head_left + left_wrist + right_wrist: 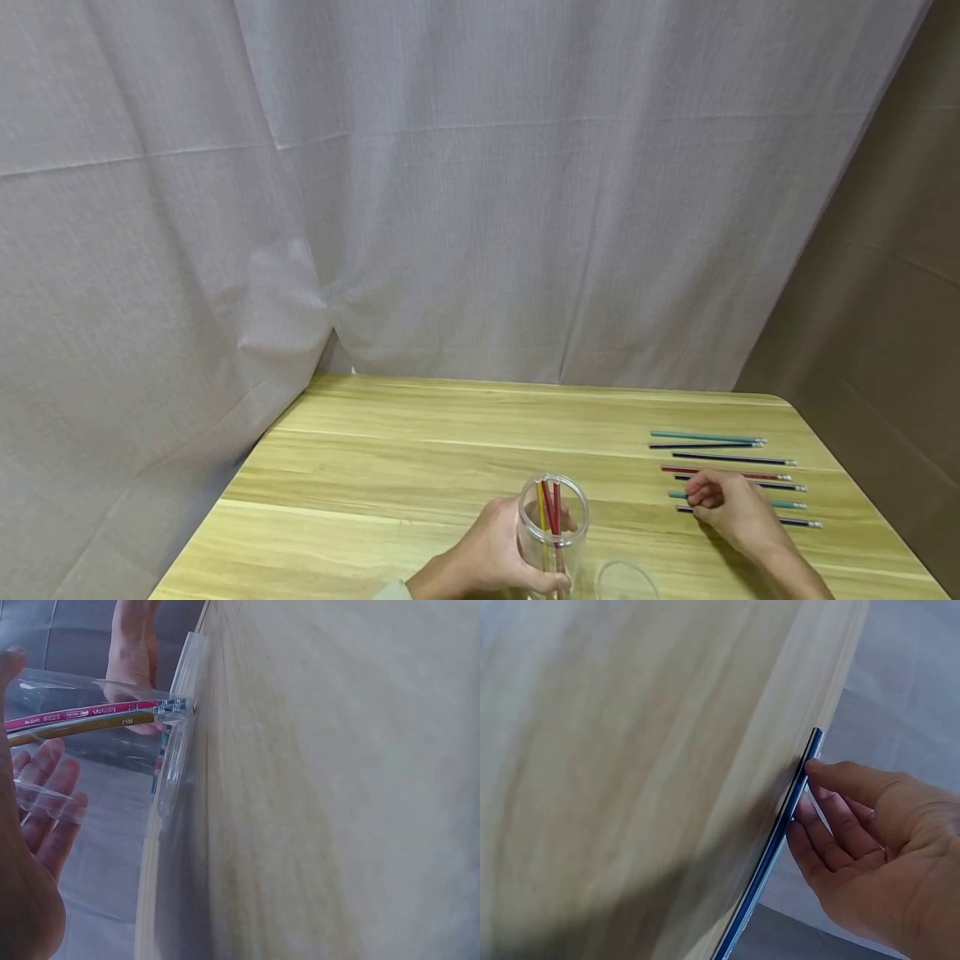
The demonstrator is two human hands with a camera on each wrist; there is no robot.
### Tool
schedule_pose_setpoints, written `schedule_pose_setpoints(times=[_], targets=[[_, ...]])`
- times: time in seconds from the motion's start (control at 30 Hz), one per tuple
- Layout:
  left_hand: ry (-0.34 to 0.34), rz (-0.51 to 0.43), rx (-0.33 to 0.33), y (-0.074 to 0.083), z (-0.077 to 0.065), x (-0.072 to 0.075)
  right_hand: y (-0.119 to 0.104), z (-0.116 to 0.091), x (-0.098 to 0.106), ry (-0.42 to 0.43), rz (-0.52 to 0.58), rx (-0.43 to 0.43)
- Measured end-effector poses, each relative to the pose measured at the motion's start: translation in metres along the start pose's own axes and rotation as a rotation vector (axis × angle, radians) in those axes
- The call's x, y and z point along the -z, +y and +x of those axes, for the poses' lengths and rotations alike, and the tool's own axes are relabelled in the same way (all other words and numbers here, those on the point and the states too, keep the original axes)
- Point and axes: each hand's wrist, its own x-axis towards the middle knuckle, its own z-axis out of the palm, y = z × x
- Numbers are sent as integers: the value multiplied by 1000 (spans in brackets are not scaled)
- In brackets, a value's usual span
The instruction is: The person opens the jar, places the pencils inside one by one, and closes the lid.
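Observation:
My left hand (pixel 491 546) grips a clear, round jar (pixel 534 533) near the table's front. Inside the jar stand a yellow pencil (pixel 542 508) and red pencils (pixel 557 504), eraser ends down, as the left wrist view shows. Over on the right, my right hand (pixel 738 512) is at the nearest pencil of a row, a dark blue pencil (pixel 798 522). In the right wrist view its thumb and curled fingers pinch this dark blue pencil (pixel 769 855) near one end. The pencil lies along the tabletop.
Beyond the right hand, several more pencils lie roughly parallel, among them a red pencil (pixel 720 472) and a green pencil (pixel 705 436). A clear round lid (pixel 627 563) rests right of the jar. Grey curtains (pixel 465 250) hang behind the wooden table (pixel 420 433).

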Motion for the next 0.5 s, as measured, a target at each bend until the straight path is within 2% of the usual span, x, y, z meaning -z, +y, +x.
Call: schedule_pose_setpoints(times=[0.2, 0.4, 0.5], targets=[[39, 105, -82, 0, 1, 0, 0, 1, -1, 4, -30, 5], [7, 24, -20, 0, 1, 0, -1, 1, -2, 3, -37, 10], [3, 18, -20, 1, 1, 0, -2, 1, -2, -2, -37, 16]])
